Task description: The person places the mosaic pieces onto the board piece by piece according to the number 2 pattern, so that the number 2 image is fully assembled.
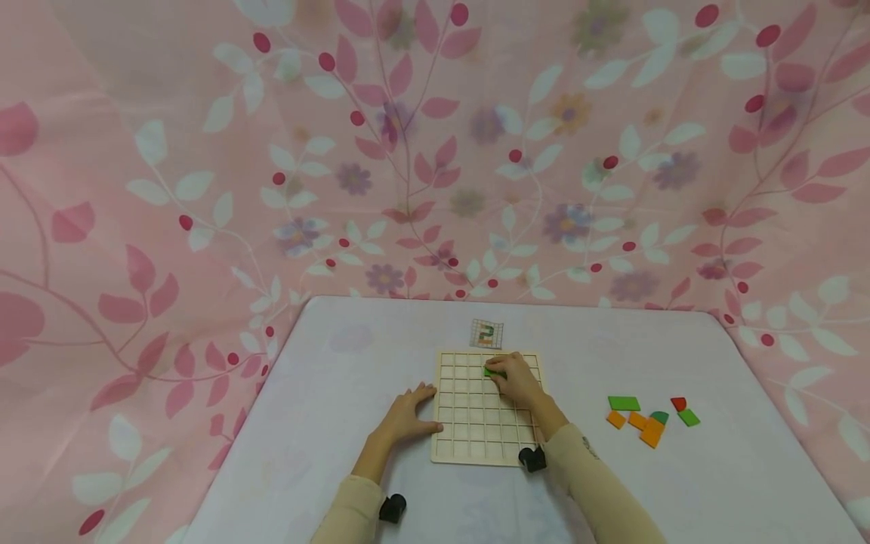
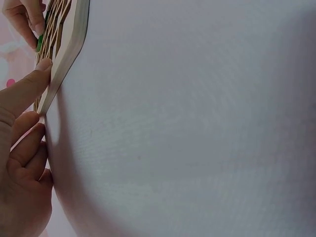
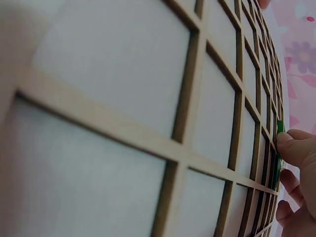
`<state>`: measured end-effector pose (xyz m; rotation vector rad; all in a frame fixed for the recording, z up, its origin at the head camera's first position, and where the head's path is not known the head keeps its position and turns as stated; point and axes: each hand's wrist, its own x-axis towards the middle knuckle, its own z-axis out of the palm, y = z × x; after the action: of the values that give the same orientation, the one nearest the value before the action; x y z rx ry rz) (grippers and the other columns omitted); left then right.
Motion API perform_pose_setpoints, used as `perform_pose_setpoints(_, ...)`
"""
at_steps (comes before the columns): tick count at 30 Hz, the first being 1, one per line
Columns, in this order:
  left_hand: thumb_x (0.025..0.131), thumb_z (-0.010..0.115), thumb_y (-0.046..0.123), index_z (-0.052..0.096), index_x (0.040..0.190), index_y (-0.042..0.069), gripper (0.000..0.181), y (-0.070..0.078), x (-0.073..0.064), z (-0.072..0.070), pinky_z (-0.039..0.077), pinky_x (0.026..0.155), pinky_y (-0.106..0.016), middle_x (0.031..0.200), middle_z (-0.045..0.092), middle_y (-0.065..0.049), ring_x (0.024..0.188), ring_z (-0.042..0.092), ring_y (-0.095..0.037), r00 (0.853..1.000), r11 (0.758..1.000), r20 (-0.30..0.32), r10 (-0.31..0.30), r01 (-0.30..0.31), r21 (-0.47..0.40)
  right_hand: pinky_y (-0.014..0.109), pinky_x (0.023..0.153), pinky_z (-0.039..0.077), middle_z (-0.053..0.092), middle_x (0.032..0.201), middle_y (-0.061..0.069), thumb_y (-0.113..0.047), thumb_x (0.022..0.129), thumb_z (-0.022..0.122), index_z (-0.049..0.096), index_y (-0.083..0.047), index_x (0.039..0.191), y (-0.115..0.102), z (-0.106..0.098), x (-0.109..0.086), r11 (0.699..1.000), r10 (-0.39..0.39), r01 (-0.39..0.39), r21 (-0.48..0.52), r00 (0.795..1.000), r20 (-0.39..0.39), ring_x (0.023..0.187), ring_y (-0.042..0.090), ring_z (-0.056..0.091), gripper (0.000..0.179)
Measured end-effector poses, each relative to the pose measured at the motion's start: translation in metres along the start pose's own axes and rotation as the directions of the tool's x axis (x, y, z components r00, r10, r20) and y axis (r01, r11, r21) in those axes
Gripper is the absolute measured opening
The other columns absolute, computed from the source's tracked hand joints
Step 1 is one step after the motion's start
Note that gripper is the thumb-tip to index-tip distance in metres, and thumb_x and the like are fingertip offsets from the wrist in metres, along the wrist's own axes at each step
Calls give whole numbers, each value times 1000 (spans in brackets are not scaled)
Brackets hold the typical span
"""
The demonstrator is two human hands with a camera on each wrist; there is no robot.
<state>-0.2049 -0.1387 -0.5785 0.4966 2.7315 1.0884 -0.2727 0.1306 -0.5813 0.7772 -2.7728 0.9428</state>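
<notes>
A wooden grid board point(image 1: 469, 431) lies on the white table. My left hand point(image 1: 405, 415) is spread along its left side, with the thumb and fingertips touching the edge; in the left wrist view the thumb point(image 2: 30, 88) rests on the frame. Over the upper part of the grid, my right hand point(image 1: 518, 381) pinches a green piece point(image 1: 488, 372) between thumb and fingers. In the right wrist view the green piece point(image 3: 280, 126) shows at the thumb tip, and the hand covers part of it. Whether it sits inside a cell cannot be made out.
A small card point(image 1: 486, 333) with a coloured figure on a grid lies behind the board. To the right are loose flat pieces: a long green one point(image 1: 624, 403), several orange ones point(image 1: 652, 432), a red one point(image 1: 678, 403) and other greens. A floral curtain point(image 1: 435, 189) hangs behind the table.
</notes>
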Motion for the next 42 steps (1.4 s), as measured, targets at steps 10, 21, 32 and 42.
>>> perform_pose_setpoints(10, 72, 80, 33, 50, 134, 2, 75, -3, 3, 1, 23, 107, -62, 141, 45, -20, 131, 33, -48, 1000, 1000, 5, 14, -14, 11, 41, 69, 46, 67, 115, 10, -5, 85, 66, 72, -3, 104, -7, -11, -8, 982, -107, 109, -157, 994, 16, 92, 29, 55, 20)
perform_pose_setpoints(21, 72, 80, 32, 51, 133, 2, 75, 1, 4, -4, 23, 107, -62, 140, 46, -19, 133, 34, -43, 1000, 1000, 0, 11, -11, 2, 41, 71, 37, 66, 95, 11, -5, 83, 68, 74, -7, 103, -2, 3, -7, 996, -44, 34, -85, 991, -124, 90, 29, 56, 21)
perform_pose_setpoints(32, 72, 80, 32, 51, 133, 2, 75, -2, 1, -1, 22, 108, -62, 140, 45, -20, 130, 33, -49, 1000, 1000, 4, 10, -10, -3, 60, 78, 39, 68, 104, 17, -3, 79, 72, 67, 2, 111, 0, -5, -20, 999, -4, 14, 34, 960, -278, 99, 39, 55, 32)
perform_pose_setpoints(42, 72, 80, 33, 51, 134, 2, 75, -2, 0, -1, 23, 107, -62, 140, 45, -20, 130, 33, -50, 1000, 1000, -2, 17, -17, -6, 70, 81, 36, 64, 113, 24, -1, 80, 69, 65, 4, 114, 32, -51, -66, 984, 172, -176, 25, 908, -383, 101, 49, 53, 35)
